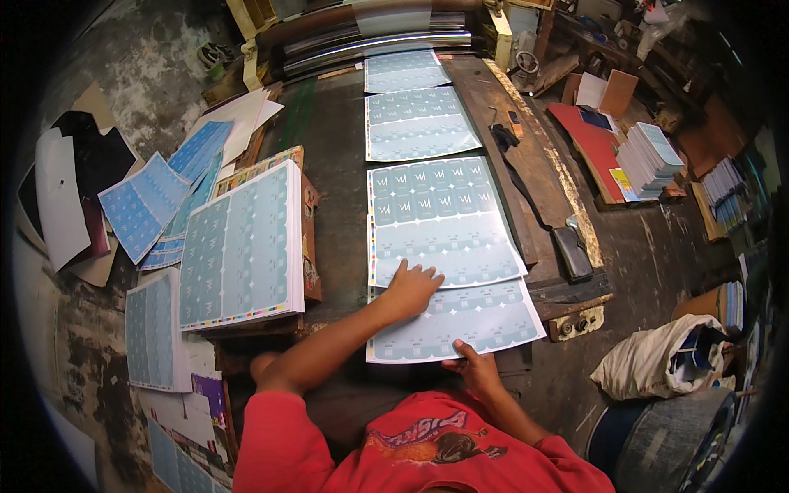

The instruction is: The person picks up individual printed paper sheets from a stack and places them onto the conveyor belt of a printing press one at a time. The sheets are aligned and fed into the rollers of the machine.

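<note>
Head view: left hand (412, 292) rests on the upper sheet (448, 230), fingers slightly spread; right hand (479, 371) pinches the lower sheet (472, 320) at its near edge.

A lane of exposed dark table (335, 181) runs between the tall sheet stack (238, 246) and the row of printed sheets (427, 234); the left forearm (329, 349) crosses its near end. The rollers (378, 43) span the far end and limit reach there. On the right, the dark strap (505, 138) and black pouch (573, 253) obstruct sideways access. Overhead approach is open above the sheets beyond the left hand (412, 292).
</note>
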A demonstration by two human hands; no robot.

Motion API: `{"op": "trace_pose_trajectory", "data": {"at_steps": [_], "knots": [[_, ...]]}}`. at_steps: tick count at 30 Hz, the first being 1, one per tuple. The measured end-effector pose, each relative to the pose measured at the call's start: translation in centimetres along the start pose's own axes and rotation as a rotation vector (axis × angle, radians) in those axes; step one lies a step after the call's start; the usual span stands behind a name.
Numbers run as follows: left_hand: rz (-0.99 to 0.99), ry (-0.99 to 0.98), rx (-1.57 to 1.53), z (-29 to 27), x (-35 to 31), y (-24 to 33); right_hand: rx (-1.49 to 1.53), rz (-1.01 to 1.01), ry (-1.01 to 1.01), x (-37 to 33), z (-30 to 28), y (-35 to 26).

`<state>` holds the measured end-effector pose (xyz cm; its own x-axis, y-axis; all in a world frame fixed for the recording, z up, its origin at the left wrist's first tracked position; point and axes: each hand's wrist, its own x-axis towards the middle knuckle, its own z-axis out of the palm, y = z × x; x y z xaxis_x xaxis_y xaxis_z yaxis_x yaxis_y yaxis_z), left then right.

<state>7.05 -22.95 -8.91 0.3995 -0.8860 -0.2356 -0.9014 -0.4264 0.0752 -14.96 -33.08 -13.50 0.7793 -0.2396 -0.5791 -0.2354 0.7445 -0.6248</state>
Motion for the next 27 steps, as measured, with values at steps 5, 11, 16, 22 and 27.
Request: {"op": "trace_pose_trajectory", "data": {"at_steps": [5,11,16,22,27], "knots": [[-0.047,0.045,-0.003,-0.1,2.6,-2.0,0.035,-0.034,-0.032,-1.3,0.8,-0.3],[-0.094,0.094,-0.021,0.5,5.5,-4.9,0.020,-0.033,-0.048,-2.2,1.0,-0.4],[-0.175,0.098,0.010,0.1,7.4,-6.9,0.036,-0.020,-0.047,-3.7,1.4,-0.6],[-0.329,0.067,-0.062,-1.9,6.8,-4.6,0.053,0.026,-0.079,-5.4,0.9,-0.7],[0.166,-0.445,-0.226,-5.5,-1.6,5.5,0.142,0.027,-0.093,-5.2,0.5,-0.6]]}}
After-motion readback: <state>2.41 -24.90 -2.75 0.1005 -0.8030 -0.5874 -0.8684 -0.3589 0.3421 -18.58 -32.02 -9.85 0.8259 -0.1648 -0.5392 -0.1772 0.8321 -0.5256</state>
